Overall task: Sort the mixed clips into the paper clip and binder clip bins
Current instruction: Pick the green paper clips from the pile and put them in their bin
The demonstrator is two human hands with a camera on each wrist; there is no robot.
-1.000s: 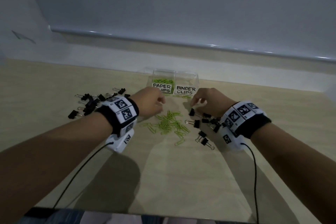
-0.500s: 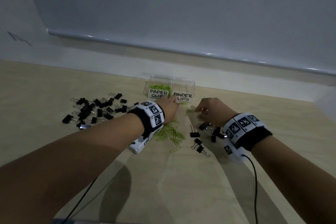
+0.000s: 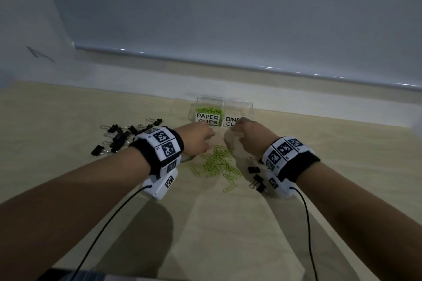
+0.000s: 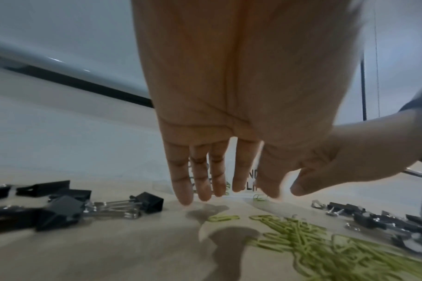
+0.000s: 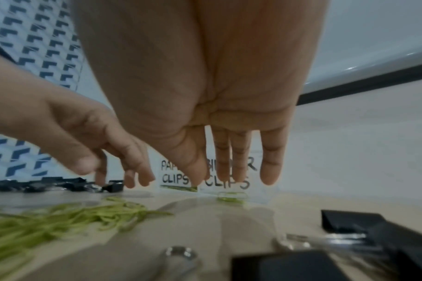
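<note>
Two clear bins stand at the back of the table: the paper clip bin (image 3: pixel 209 110), holding green clips, and the binder clip bin (image 3: pixel 242 107) to its right. A heap of green paper clips (image 3: pixel 217 164) lies between my wrists. My left hand (image 3: pixel 204 141) hovers just before the paper clip bin, fingers (image 4: pixel 183 194) straight, pointing down and empty. My right hand (image 3: pixel 236 129) covers part of the binder label, its fingers (image 5: pixel 269 175) also straight and holding nothing. A lone green clip (image 5: pixel 230 196) lies in front of the binder clip bin.
Many black binder clips (image 3: pixel 121 137) lie scattered left of my left wrist; a few more binder clips (image 3: pixel 257 178) lie under my right wrist. The wooden table (image 3: pixel 217 235) ends at a white wall ledge behind the bins. Cables hang from both wrist units.
My left hand reached up to the bins and has drawn back a little with its fingers now straight. My right hand has shifted forward in front of the binder clip label.
</note>
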